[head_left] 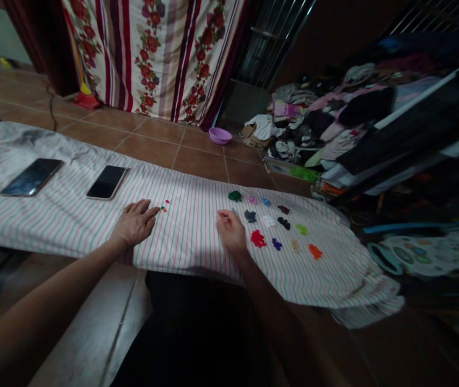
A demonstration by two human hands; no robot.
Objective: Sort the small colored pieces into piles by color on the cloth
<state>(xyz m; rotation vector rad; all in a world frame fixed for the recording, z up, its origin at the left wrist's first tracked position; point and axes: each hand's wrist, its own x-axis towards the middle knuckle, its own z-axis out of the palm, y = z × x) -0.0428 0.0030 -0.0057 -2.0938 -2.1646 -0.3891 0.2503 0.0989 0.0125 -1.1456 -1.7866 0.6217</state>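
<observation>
My left hand [135,223] lies flat on the striped cloth [197,215], fingers stretched toward a few tiny red, orange and green pieces [164,209]. Its fingertips are right beside them, perhaps touching the green one. My right hand [231,231] is closed with fingers pinched, just left of several small coloured piles. What it holds, if anything, is too small to make out. Nearest to it are a dark grey pile [250,216], a red pile [258,238] and a dark green pile [235,196]. White [269,221], black [284,223] and orange [315,251] piles lie farther right.
Two phones, a larger one [31,177] and a smaller one [107,182], lie on the cloth at left. Beyond the far edge, a purple basin [220,136] stands on the tiled floor. A flowered curtain [149,59] hangs behind; heaped clothes [334,113] fill the right.
</observation>
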